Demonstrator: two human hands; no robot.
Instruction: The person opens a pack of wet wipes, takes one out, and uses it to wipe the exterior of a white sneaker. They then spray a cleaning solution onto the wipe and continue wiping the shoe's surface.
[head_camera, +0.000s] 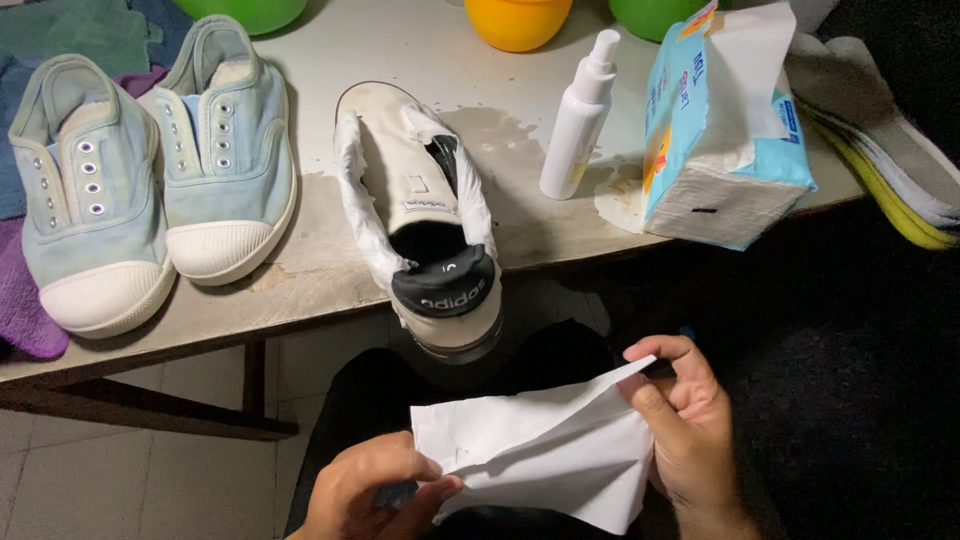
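Both my hands hold a white tissue sheet (545, 445) over my lap, below the table edge. My left hand (370, 492) pinches its lower left corner, and my right hand (680, 425) grips its upper right edge. Just above, a white sneaker (420, 205) with a black heel tab lies on the wet table (330, 275), heel toward me and overhanging the edge. White tissue is wrapped along its sides. An open light-blue tissue pack (725, 130) stands to the right.
A pair of pale blue slip-on shoes (150, 170) sits at the left on the table. A white spray bottle (580, 110) stands between sneaker and tissue pack. Orange and green bowls (515, 20) line the back. Stacked insoles (880, 150) lie far right, cloths far left.
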